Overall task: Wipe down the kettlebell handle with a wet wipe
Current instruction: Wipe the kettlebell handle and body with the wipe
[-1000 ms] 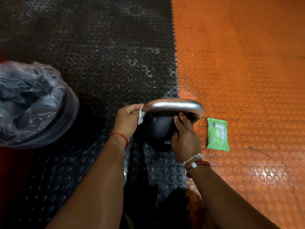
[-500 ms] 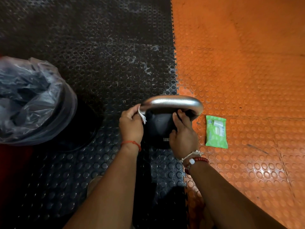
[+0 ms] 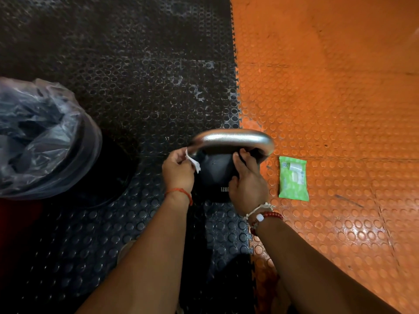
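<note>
A black kettlebell (image 3: 214, 177) with a silver handle (image 3: 231, 138) stands on the floor where the black and orange mats meet. My left hand (image 3: 178, 171) pinches a white wet wipe (image 3: 192, 162) against the left leg of the handle, where it curves down to the ball. My right hand (image 3: 247, 180) rests on the ball's right side, its fingers reaching up under the handle's arch. Most of the wipe is hidden inside my left hand.
A green wet-wipe pack (image 3: 293, 177) lies flat on the orange mat (image 3: 340, 109) just right of the kettlebell. A round bin lined with a clear plastic bag (image 3: 38, 141) stands at the left on the black mat (image 3: 136, 75).
My left hand has slid with the wipe from the top left bend of the handle down along its left leg. My right hand stays on the ball.
</note>
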The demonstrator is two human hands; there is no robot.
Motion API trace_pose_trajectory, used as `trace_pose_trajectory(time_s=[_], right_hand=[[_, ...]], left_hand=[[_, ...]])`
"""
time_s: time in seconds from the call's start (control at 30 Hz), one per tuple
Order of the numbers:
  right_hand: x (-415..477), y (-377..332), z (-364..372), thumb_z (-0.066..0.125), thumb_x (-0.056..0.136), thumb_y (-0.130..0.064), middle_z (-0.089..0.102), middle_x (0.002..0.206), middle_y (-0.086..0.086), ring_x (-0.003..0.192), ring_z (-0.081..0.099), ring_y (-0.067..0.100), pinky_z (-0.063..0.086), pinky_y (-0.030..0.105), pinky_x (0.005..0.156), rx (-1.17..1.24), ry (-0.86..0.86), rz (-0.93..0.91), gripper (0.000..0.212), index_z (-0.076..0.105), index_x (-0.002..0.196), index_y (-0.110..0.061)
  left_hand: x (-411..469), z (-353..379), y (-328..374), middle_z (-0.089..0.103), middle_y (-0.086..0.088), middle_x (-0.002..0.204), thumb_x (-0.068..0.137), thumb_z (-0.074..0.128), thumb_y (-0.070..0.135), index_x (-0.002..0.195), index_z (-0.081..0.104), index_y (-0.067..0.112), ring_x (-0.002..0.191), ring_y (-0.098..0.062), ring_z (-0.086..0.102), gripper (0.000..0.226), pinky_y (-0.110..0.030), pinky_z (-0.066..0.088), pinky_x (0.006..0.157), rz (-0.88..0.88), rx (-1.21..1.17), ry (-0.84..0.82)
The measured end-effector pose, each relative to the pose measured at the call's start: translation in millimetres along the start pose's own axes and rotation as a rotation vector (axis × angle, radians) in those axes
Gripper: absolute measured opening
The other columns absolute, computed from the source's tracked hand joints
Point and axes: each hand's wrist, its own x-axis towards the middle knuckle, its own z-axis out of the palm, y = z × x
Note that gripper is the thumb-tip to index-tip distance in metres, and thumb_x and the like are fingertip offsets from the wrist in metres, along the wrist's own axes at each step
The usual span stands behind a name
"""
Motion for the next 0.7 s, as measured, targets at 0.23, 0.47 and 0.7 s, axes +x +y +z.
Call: trace_pose_trajectory(time_s=[0.23,0.47,0.7], right_hand=[[0.6,-1.1,-0.9,0.055,0.074,-0.002,0.040,0.147,0.009,0.136,0.038,0.025,0.051,0.039,0.092,-0.007,0.003,0.011,0.062,0.049,0.135,-0.008],[0.5,-2.9,-1.8,0.055,0.075,-0.002,0.039,0.147,0.010,0.136,0.038,0.026,0.050,0.039,0.093,-0.009,0.001,0.009,0.061,0.049,0.135,-0.007],[1.2,-4.2,-2.7,0.054,0.075,-0.002,0.037,0.148,0.010,0.138,0.036,0.025,0.048,0.039,0.097,0.012,-0.007,0.023,0.061,0.048,0.136,-0.007]], left_hand=[[-4.0,1.3,-3.5,0.068,0.007,0.082,0.086,0.054,-0.007,0.084,0.064,0.031,0.084,-0.013,0.065,0.039,-0.030,0.055,0.080,0.048,0.007,0.033],[-17.9,3.8,-6.1,0.068,0.005,0.083,0.083,0.063,-0.004,0.086,0.064,0.028,0.078,-0.006,0.066,0.032,-0.023,0.056,0.075,0.090,-0.064,0.092],[-18.8,7.1,-5.6,0.068,-0.002,0.081,0.080,0.067,-0.003,0.085,0.061,0.024,0.076,-0.015,0.067,0.029,-0.027,0.056,0.071,0.061,-0.077,0.125]])
